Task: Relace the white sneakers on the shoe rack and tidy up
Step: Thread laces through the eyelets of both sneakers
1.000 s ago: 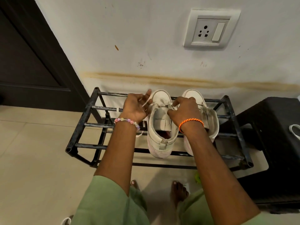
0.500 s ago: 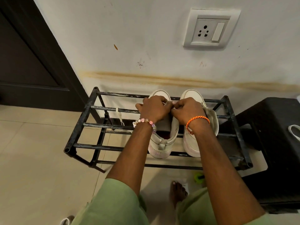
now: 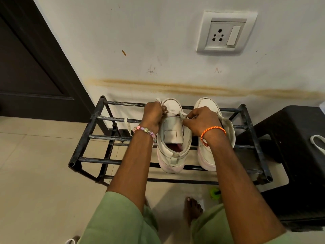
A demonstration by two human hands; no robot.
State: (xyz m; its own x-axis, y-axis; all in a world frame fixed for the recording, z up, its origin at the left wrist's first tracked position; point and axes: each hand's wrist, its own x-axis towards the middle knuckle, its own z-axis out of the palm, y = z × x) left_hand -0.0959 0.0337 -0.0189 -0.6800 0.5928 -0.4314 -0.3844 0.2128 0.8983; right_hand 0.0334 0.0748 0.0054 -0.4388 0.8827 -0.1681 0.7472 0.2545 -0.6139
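Note:
Two white sneakers stand side by side, toes to the wall, on the top bars of a black metal shoe rack. Over the left sneaker, whose tongue lies bare, my left hand grips one end of a white lace at the shoe's left edge. My right hand pinches the other end at its right edge. The lace runs taut across the front of the tongue. My right wrist covers part of the right sneaker.
A second white lace hangs from a rack bar to the left. A black plastic stool stands right of the rack, with a white loop on it. A dark door is at left, a wall socket above, a green object on the floor.
Half a second ago my hands met over the front of the left sneaker. They have since drawn apart sideways, pulling the lace ends out to either side.

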